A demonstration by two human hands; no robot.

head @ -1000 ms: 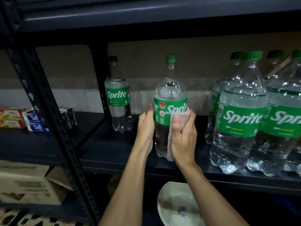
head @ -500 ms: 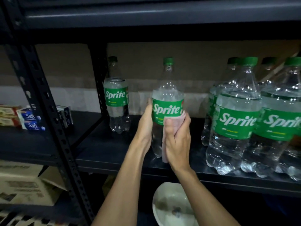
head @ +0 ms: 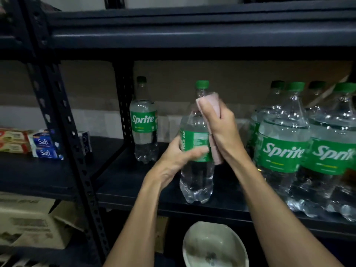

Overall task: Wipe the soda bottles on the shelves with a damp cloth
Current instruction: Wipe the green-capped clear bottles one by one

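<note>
So the right hand [head: 219, 130] clutching the pink cloth [head: 210, 99] slid up to the neck; left hand [head: 173, 160] below grips the clear plastic Sprite bottle [head: 196, 182], probably almost clean.

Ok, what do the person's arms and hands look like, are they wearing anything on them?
Both are bare. The left hand and right hand have no gloves, and I see no rings, watch or bracelet. The left forearm and right forearm show no sleeves up to the frame's bottom edge.

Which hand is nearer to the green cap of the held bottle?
Right. The right hand holds the cloth just below the cap; the left hand grips the bottle lower down.
</note>
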